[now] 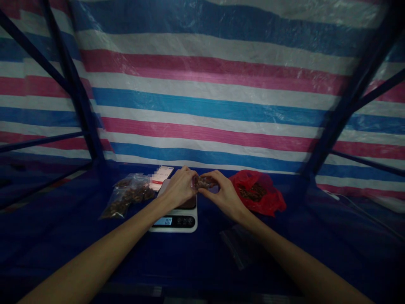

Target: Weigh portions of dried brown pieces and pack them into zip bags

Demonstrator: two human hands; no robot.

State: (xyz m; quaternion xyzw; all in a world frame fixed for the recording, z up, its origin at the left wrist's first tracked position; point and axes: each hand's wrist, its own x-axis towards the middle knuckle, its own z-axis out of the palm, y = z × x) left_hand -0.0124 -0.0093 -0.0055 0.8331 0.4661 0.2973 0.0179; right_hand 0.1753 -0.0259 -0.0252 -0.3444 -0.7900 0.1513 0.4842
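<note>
Both hands meet above a white kitchen scale (175, 219) on the dark blue table. My left hand (179, 187) and my right hand (221, 193) are closed on a small clear bag of brown pieces (205, 181), pinching it from each side just over the scale's platform. The scale's lit display (163, 221) faces me. Something dark sits on the platform under my left hand; I cannot make out what it is.
Clear bags of brown pieces (128, 196) lie left of the scale, with a white and red card (160, 176) behind them. A red plastic bag (257, 192) holding brown pieces sits to the right. An empty clear bag (240, 247) lies nearer me. Dark blue frame bars (79, 97) and a striped tarp surround the table.
</note>
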